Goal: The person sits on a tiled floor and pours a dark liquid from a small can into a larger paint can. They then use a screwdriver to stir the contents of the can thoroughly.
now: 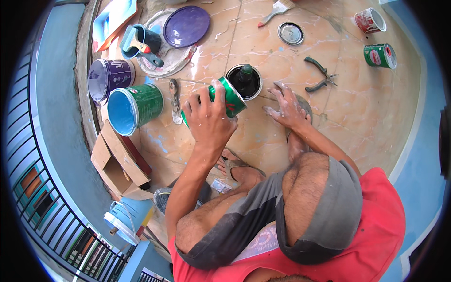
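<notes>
My left hand (pixel 211 113) is wrapped round a green paint can (pixel 233 99), tilted beside and partly over the rim of an open tin (pixel 260 83) on the floor. Inside that tin is something dark, with a dark green rounded shape (pixel 245 73) rising from it; whether it is paint or an object I cannot tell. To the right of the tin, my right hand (pixel 287 107) has its fingers spread and holds nothing. Both hands carry pale smears. A putty knife (pixel 174 101) lies left of my left hand, and pliers (pixel 322 75) lie beyond my right.
On the left are a green bucket with a blue inside (pixel 149 104), a purple bucket (pixel 117 77), a dark cup with brushes (pixel 148 40), a purple lid (pixel 187 26) and a cardboard box (pixel 110 164). A brush (pixel 277 10), tin lid (pixel 291 34) and two small cans (pixel 376 56) lie farther off.
</notes>
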A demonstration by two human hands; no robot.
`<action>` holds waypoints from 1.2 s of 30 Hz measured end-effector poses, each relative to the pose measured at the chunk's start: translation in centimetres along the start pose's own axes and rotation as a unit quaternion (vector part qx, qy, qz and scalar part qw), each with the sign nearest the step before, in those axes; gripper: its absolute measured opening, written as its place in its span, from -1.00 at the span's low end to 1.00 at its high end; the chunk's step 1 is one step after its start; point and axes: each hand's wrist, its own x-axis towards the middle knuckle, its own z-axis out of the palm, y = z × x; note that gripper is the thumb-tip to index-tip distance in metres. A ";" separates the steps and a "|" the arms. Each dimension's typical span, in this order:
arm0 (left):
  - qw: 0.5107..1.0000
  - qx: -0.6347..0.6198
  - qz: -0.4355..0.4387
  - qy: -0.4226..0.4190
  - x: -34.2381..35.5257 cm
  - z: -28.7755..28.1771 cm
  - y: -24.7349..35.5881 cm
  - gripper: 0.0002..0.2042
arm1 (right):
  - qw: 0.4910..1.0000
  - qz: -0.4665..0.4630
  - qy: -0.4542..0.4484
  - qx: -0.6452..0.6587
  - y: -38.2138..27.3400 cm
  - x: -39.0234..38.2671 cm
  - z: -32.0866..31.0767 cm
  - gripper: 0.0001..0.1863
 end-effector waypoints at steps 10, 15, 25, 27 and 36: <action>0.997 0.032 0.058 -0.028 1.9 -0.2 0.7 -0.15 | 1.000 0.016 -0.007 0.011 -0.2 0.6 -0.5 -0.26; 0.997 0.039 0.061 -0.039 2.4 -0.8 1.0 -0.17 | 1.000 0.011 -0.002 0.022 -0.2 0.8 -0.6 -0.28; 0.993 0.050 0.046 -0.096 3.3 -1.6 1.3 -0.14 | 0.999 0.013 0.004 0.034 0.2 0.7 -0.3 -0.28; 0.992 0.053 0.042 -0.105 3.3 -1.8 1.4 -0.14 | 0.999 0.013 0.009 0.034 0.2 0.7 -0.2 -0.27; 0.994 0.042 0.042 -0.091 3.9 -2.1 1.9 -0.29 | 0.999 0.012 0.012 0.040 0.4 0.7 -0.1 -0.29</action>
